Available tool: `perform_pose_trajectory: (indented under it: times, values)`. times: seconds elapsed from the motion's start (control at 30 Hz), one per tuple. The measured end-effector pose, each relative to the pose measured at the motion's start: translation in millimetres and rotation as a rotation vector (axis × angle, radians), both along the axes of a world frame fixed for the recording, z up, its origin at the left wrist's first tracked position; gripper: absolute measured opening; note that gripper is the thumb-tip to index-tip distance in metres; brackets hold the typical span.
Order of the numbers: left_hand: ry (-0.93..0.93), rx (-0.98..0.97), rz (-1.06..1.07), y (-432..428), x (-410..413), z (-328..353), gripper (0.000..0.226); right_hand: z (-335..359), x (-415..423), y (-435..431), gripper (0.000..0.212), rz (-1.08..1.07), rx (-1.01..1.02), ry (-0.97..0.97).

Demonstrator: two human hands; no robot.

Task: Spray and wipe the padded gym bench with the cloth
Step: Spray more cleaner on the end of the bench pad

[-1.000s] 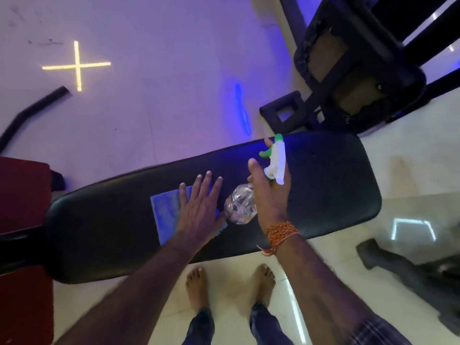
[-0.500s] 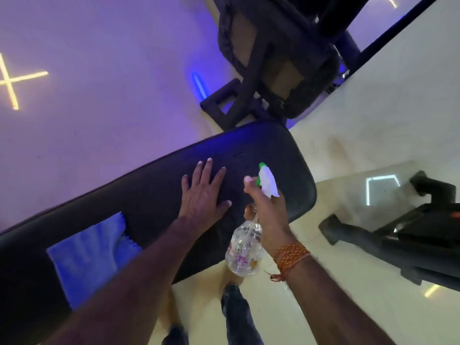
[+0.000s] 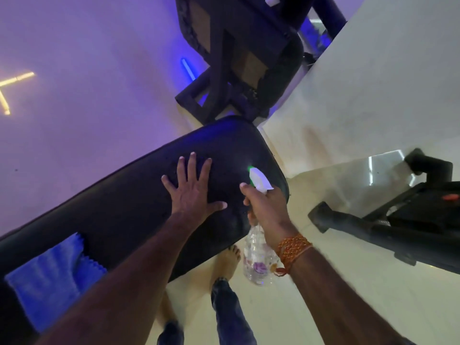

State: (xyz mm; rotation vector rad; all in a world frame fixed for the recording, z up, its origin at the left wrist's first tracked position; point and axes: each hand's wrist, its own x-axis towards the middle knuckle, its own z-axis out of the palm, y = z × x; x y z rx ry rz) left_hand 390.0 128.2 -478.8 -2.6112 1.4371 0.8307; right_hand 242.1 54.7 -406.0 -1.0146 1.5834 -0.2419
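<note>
The black padded bench [image 3: 129, 210] runs diagonally from lower left to its rounded end at the upper right. My left hand [image 3: 193, 190] lies flat on the pad with fingers spread, holding nothing. My right hand [image 3: 267, 210] grips a clear spray bottle [image 3: 257, 260] by its neck, beside the bench's near edge. The bottle's white and green nozzle [image 3: 258, 179] points over the right end of the pad. A blue cloth [image 3: 47, 280] lies on the bench at the lower left, apart from both hands.
A dark machine frame [image 3: 239, 58] stands just beyond the bench's end. Another black machine base [image 3: 388, 220] sits on the floor at the right. My bare feet [image 3: 227, 261] are on the pale tiles below the bench.
My left hand left the cloth and moved right along the pad. My right hand carried the bottle toward the bench's right end. The view swung right, so the cloth now sits at the lower left.
</note>
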Motion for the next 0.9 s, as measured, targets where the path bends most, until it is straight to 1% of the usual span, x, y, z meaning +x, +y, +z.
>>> perform_pose_trajectory:
  times: [0.13, 0.2, 0.27, 0.4, 0.47, 0.53, 0.6, 0.7, 0.77, 0.9]
  values:
    - [-0.005, -0.009, 0.007, 1, -2, 2, 0.124, 1, -17, 16, 0.018, -0.034, -0.004, -0.029]
    - [-0.002, -0.019, 0.014, 3, -4, 5, 0.123, 1, -24, 26, 0.022, -0.024, 0.016, -0.010]
    - [0.005, -0.027, 0.017, 6, -9, 8, 0.119, 1, -30, 36, 0.024, -0.014, -0.012, 0.037]
    - [0.024, -0.053, 0.012, 20, -23, 14, 0.103, 1, -42, 57, 0.026, -0.106, 0.010, 0.027]
    - [0.027, -0.060, -0.026, 33, -32, 17, 0.097, 2, -50, 69, 0.022, -0.142, -0.015, 0.031]
    - [0.018, -0.060, -0.070, 47, -39, 18, 0.096, 2, -57, 81, 0.014, -0.208, 0.013, 0.010]
    - [0.014, -0.069, -0.106, 62, -43, 18, 0.095, 3, -64, 95, 0.012, -0.274, 0.063, -0.001]
    - [0.013, -0.082, -0.139, 81, -38, 17, 0.095, 1, -67, 116, 0.020, -0.336, 0.068, 0.029]
    - [0.013, -0.084, -0.154, 95, -31, 18, 0.094, 0, -62, 134, 0.023, -0.288, 0.083, 0.039]
    - [0.022, -0.064, -0.109, 125, -11, 23, 0.097, 2, -40, 169, 0.018, -0.189, 0.048, 0.048]
